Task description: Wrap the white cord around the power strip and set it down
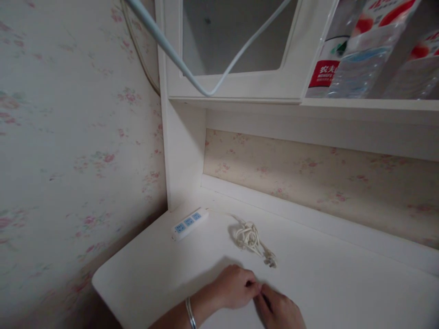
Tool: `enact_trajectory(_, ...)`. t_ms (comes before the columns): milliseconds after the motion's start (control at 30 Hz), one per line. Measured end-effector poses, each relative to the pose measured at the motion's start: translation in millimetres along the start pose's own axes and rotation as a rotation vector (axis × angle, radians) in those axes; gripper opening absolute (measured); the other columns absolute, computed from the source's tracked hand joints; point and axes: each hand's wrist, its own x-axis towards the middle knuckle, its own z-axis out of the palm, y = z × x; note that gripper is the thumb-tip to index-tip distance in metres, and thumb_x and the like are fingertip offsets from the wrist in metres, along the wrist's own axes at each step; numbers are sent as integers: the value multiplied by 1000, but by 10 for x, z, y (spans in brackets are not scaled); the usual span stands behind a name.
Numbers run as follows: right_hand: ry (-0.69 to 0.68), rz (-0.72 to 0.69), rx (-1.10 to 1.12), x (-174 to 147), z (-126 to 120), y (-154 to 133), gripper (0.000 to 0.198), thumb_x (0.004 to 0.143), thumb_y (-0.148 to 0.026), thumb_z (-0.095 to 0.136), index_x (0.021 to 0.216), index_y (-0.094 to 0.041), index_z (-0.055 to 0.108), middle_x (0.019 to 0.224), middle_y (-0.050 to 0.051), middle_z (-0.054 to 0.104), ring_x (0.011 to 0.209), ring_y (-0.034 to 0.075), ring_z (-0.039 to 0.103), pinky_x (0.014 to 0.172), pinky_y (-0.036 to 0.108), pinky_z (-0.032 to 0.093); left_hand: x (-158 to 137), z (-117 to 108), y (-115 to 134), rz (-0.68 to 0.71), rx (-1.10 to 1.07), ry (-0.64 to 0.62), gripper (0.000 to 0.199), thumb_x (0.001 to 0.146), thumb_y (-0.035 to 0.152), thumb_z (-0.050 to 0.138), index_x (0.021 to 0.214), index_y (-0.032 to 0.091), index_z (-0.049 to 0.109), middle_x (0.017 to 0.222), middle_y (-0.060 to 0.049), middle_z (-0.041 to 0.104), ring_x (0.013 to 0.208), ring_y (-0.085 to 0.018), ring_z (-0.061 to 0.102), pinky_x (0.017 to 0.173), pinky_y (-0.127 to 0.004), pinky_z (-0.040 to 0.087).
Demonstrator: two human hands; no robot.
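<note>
Near the bottom of the head view, my left hand point(236, 285) is closed, a silver bangle on its wrist. My right hand point(280, 308) is closed as well, and the fingertips of both hands meet over the white desk. What they hold, if anything, is hidden. Just beyond my hands lies the bundled off-white cord point(248, 237), its plug point(270, 261) pointing toward me. The cord runs back to a white power strip point(188, 224) with blue sockets, farther left on the desk.
The white desktop point(325, 278) has a rounded front-left corner beside the flowered wall point(68, 151). Overhead hangs a white cabinet point(236, 89) with a glass door. Plastic bottles point(363, 59) stand on its right shelf. A pale bent cable or rod point(207, 92) crosses the upper view.
</note>
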Motion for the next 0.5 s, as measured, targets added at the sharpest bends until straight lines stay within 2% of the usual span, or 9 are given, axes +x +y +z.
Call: enact_trajectory(500,-37,-5,26,-35,-194,-114,30,93,-30,34,85,-26,63,80,1,72,74,19,69,58,23,39,1,-5,13,0,-13,-15,35,89,41,41,85,22,71,81,-2,73,70,-16,62,59,-23,37)
